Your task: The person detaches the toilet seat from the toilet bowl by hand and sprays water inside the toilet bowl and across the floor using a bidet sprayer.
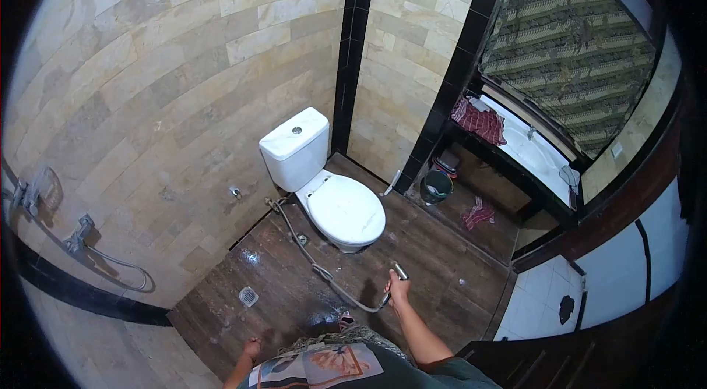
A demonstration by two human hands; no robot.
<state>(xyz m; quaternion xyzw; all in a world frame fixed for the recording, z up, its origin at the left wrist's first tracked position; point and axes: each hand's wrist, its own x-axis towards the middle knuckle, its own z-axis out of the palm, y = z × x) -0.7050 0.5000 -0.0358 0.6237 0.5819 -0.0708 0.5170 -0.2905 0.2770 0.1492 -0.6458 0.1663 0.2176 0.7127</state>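
Note:
My right hand is closed around a bidet sprayer, its metal head pointing up and away from me. From its lower end a grey hose sags across the floor and runs back to the wall valve beside the white toilet. The toilet's lid is down. Low at my left side hangs my left hand, apart from any object. Its fingers look curled, but they are too small to make out clearly.
Wet brown floor has a square drain. A shower hose hangs on the left wall. On the right are a sink counter, a dark bucket beneath it and a red cloth on the floor.

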